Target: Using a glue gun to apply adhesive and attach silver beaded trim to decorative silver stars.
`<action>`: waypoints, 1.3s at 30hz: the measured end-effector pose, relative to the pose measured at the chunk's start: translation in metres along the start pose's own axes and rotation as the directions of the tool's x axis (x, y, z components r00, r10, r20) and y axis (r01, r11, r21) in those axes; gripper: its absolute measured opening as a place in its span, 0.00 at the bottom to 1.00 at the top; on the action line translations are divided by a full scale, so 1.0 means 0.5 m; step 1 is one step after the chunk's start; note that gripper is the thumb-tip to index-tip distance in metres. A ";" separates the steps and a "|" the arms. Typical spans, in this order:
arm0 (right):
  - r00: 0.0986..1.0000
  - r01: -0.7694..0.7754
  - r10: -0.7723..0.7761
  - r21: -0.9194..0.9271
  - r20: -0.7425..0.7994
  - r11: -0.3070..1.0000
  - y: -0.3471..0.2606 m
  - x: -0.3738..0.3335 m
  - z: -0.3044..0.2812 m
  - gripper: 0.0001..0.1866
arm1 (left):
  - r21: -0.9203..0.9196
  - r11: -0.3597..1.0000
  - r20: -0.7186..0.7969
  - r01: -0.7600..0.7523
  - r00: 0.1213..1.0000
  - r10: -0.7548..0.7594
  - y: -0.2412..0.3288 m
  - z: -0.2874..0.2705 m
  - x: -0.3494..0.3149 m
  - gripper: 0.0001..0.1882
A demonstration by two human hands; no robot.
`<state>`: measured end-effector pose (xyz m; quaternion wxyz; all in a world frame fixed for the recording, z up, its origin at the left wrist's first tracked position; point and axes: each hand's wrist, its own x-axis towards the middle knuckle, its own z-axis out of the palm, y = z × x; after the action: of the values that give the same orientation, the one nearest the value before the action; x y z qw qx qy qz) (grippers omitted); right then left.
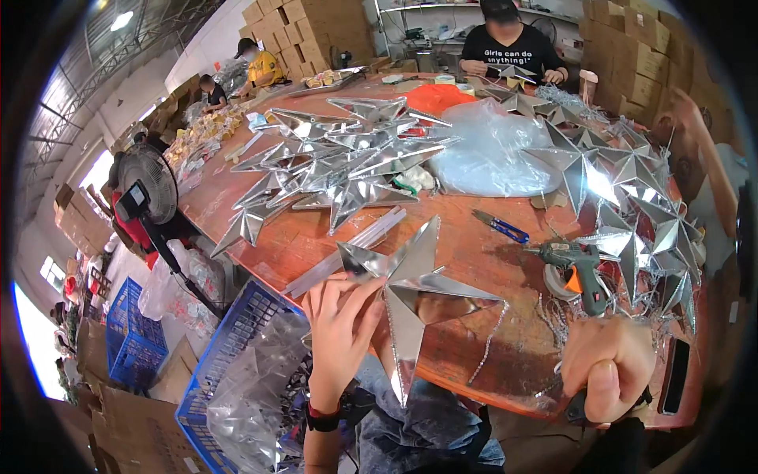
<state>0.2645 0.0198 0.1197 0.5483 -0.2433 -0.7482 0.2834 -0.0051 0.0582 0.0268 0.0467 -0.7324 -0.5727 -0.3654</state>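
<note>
My left hand (341,316) grips a shiny silver star (410,304) by its left side, fingers on top, at the table's near edge. A thin beaded silver trim (491,341) hangs from the star's right point. My right hand (608,365) is curled into a fist over the near right of the table; whatever it holds is hidden. Just beyond that fist lies a green glue gun (584,272) with an orange trigger, beside a roll of tape (559,283) and tangled silver strands. Blue-handled snips (501,226) lie farther back, and clear sticks (371,235) lie left of the star.
Silver stars are piled at the back left (339,158) and right (632,178), with a clear plastic bag (497,154) between them. A dark phone (673,376) lies at the right edge. A blue crate (212,355) and fan (150,186) stand left. A co-worker (509,51) sits opposite.
</note>
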 end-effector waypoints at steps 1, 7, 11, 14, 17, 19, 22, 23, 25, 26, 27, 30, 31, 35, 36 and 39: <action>0.999 0.013 -0.013 -0.002 0.034 1.000 0.000 0.002 -0.003 0.10 | 0.001 1.000 0.001 -0.004 1.000 0.004 0.000 0.000 0.001 0.14; 0.992 0.088 -0.080 -0.080 0.098 0.993 0.001 0.008 0.002 0.08 | -0.038 0.999 -0.017 0.000 1.000 -0.001 -0.008 0.004 0.003 0.11; 0.990 0.131 -0.120 -0.169 0.073 0.977 0.006 0.015 0.026 0.13 | -0.079 0.996 -0.007 0.030 0.999 -0.031 -0.014 0.003 0.002 0.11; 0.995 0.044 -0.031 -0.138 0.097 0.989 -0.010 0.018 0.013 0.09 | -0.080 0.996 -0.010 0.031 0.999 -0.031 -0.009 0.003 0.006 0.11; 0.997 -0.051 0.056 -0.108 0.047 0.993 -0.012 0.016 0.006 0.08 | -0.041 0.998 0.010 0.052 0.999 -0.052 -0.014 0.001 -0.001 0.11; 0.993 -0.084 0.069 -0.176 -0.093 0.981 -0.029 0.017 0.002 0.09 | -0.111 0.993 -0.003 0.027 1.000 -0.028 -0.003 0.007 0.012 0.12; 0.973 -0.205 0.170 -0.252 -0.153 0.946 -0.041 0.034 -0.029 0.06 | -0.170 0.985 -0.005 0.015 1.000 -0.016 -0.003 0.006 0.015 0.13; 0.962 -0.257 0.217 -0.285 -0.165 0.923 -0.042 0.038 -0.043 0.06 | -0.202 0.979 0.002 0.029 1.000 -0.030 -0.001 0.008 0.014 0.13; 0.964 -0.259 0.253 -0.499 -0.082 0.827 -0.003 0.045 -0.088 0.05 | -0.192 0.979 0.017 0.070 0.998 -0.068 -0.003 0.005 0.010 0.14; 0.960 -0.245 0.278 -0.595 -0.038 0.766 0.021 0.040 -0.109 0.06 | -0.188 0.979 0.013 0.083 0.997 -0.082 -0.004 0.003 0.007 0.15; 0.935 -0.288 0.351 -0.665 -0.042 0.689 0.036 0.031 -0.126 0.06 | -0.186 0.979 0.021 0.082 0.997 -0.080 -0.003 0.002 0.008 0.15; 0.897 -0.338 0.423 -0.815 -0.129 0.470 0.117 -0.033 -0.173 0.11 | -0.171 0.984 -0.057 0.055 0.996 -0.065 -0.003 0.004 0.005 0.15; 0.846 -0.410 0.512 -0.796 -0.149 0.445 0.145 -0.049 -0.185 0.12 | -0.157 0.987 -0.138 0.040 0.989 -0.062 -0.005 0.004 0.000 0.15; 0.809 -0.464 0.550 -0.801 -0.210 0.377 0.229 -0.094 -0.204 0.21 | -0.184 0.972 -0.359 0.145 0.911 -0.204 -0.014 -0.004 -0.053 0.13; 0.794 -0.473 0.571 -0.803 -0.209 0.362 0.235 -0.092 -0.198 0.22 | -0.184 0.964 -0.406 0.190 0.879 -0.250 -0.020 -0.013 -0.076 0.12; 0.786 -0.513 0.578 -0.753 -0.219 0.412 0.251 -0.098 -0.195 0.24 | -0.226 0.908 -0.527 0.354 0.739 -0.419 -0.064 -0.008 -0.158 0.06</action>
<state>0.3785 0.0928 0.0228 0.2346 -0.6746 -0.6926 0.1007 -0.0412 0.0037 -0.0279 0.0962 -0.4576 -0.6511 -0.5979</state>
